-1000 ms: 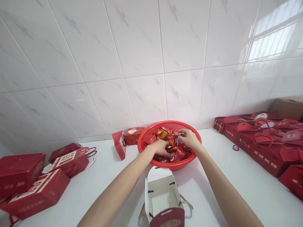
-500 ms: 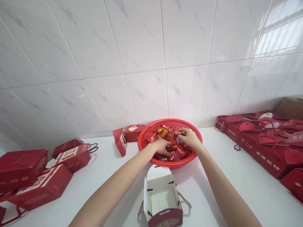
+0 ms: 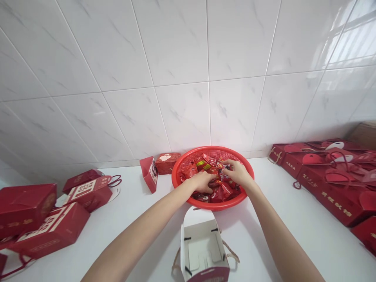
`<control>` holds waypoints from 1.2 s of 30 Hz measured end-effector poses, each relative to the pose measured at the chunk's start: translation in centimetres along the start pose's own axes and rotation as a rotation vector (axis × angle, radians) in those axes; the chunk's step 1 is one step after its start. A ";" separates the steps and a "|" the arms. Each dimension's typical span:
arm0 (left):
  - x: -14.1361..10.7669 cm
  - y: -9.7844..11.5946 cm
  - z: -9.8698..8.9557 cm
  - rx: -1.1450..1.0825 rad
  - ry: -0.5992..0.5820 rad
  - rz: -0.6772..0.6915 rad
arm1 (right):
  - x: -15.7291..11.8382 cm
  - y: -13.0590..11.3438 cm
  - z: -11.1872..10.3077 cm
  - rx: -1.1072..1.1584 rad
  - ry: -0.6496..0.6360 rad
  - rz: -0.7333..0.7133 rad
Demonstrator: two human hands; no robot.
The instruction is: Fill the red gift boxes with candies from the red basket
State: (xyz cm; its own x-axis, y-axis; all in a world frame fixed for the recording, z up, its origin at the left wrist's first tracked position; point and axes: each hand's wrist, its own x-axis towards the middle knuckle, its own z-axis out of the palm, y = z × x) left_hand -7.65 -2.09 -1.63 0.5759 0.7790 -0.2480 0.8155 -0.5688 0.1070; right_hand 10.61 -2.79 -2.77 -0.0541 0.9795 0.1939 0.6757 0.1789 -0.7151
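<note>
A red plastic basket [image 3: 211, 206] near the wall holds many red-wrapped sweets [image 3: 217, 194]. Both hands reach into it. My left hand [image 3: 203, 181] lies on the sweets at the centre-left, its fingers bent down among the wrappers; whether it grips one is hidden. At the right side of the basket, my right hand [image 3: 235, 172] touches patterned packets with its thumb and fingers apart. In front of the basket stands an open box [image 3: 205, 246], white inside and red outside, with rope handles; nothing lies in it.
Red gift boxes [image 3: 58, 231] with cord handles are piled at the left. A long row of red boxes [image 3: 323, 188] runs along the right. Left of the basket are a small red box [image 3: 167, 163] and an upright red piece [image 3: 149, 174]. A tiled wall [image 3: 182, 117] rises behind.
The view has shifted slightly. My left hand has moved a little among the sweets, while my right hand stays at the right side of the basket.
</note>
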 end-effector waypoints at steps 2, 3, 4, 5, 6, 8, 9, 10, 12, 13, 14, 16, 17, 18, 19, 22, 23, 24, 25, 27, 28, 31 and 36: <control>0.0 -0.1 0.0 -0.028 0.023 -0.021 | 0.0 0.1 0.0 0.004 0.002 -0.002; 0.1 -0.2 0.0 -0.037 0.032 -0.030 | 0.0 0.1 0.1 0.008 0.004 -0.003; 0.1 -0.3 0.0 -0.046 0.043 -0.037 | 0.0 0.1 0.1 0.015 0.004 -0.003; 0.1 -0.4 0.0 -0.060 0.057 -0.042 | 0.0 0.2 0.1 0.019 0.003 -0.002; 0.1 -0.5 0.1 -0.079 0.076 -0.047 | 0.0 0.2 0.1 0.021 0.002 0.000; 0.1 -0.6 0.1 -0.121 0.117 -0.058 | 0.0 0.2 0.1 0.014 0.001 0.005; 0.1 -0.6 0.2 -0.139 0.134 -0.065 | 0.0 0.1 0.1 0.008 0.003 0.006; 0.2 -0.7 0.2 -0.152 0.149 -0.072 | 0.0 0.1 0.1 0.003 0.005 0.009; 0.2 -0.7 0.2 -0.171 0.175 -0.084 | -0.1 0.0 0.0 -0.001 0.007 0.015; 0.2 -0.7 0.1 -0.182 0.188 -0.087 | -0.1 -0.1 0.0 0.000 0.005 0.018; 0.2 -0.7 0.1 -0.192 0.200 -0.085 | -0.1 -0.2 -0.1 0.000 0.004 0.020; 0.2 -0.8 0.0 -0.206 0.210 -0.076 | -0.1 -0.3 -0.1 0.002 0.001 0.021; 0.2 -0.8 0.0 -0.209 0.206 -0.071 | -0.1 -0.3 -0.1 0.003 0.002 0.021; 0.2 -0.8 0.0 -0.210 0.199 -0.067 | -0.1 -0.3 -0.1 0.004 0.003 0.021; 0.2 -0.8 0.0 -0.209 0.189 -0.064 | -0.1 -0.4 -0.1 0.005 0.005 0.021; 0.2 -0.8 0.0 -0.198 0.162 -0.060 | -0.2 -0.5 -0.2 0.008 0.009 0.023; 0.2 -0.8 0.0 -0.192 0.155 -0.062 | -0.2 -0.5 -0.2 0.009 0.008 0.023; 0.2 -0.7 0.0 -0.185 0.147 -0.065 | -0.2 -0.5 -0.2 0.010 0.007 0.023; 0.2 -0.7 0.0 -0.178 0.137 -0.067 | -0.3 -0.5 -0.2 0.011 0.005 0.022; 0.2 -0.7 0.0 -0.167 0.109 -0.064 | -0.4 -0.6 -0.3 0.012 0.004 0.023; 0.1 -0.7 0.0 -0.162 0.094 -0.059 | -0.4 -0.5 -0.3 0.012 0.004 0.023; 0.1 -0.7 0.1 -0.149 0.058 -0.041 | -0.4 -0.5 -0.2 0.010 0.004 0.024; 0.2 -0.7 0.2 -0.124 0.007 -0.021 | -0.4 -0.4 -0.2 0.007 -0.001 0.023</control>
State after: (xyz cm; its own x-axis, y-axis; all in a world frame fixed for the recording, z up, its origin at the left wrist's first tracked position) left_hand -8.12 -1.53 -1.96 0.5584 0.7927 -0.2443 0.8281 -0.5154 0.2205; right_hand 10.52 -3.26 -2.43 -0.0399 0.9835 0.1767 0.6714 0.1574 -0.7242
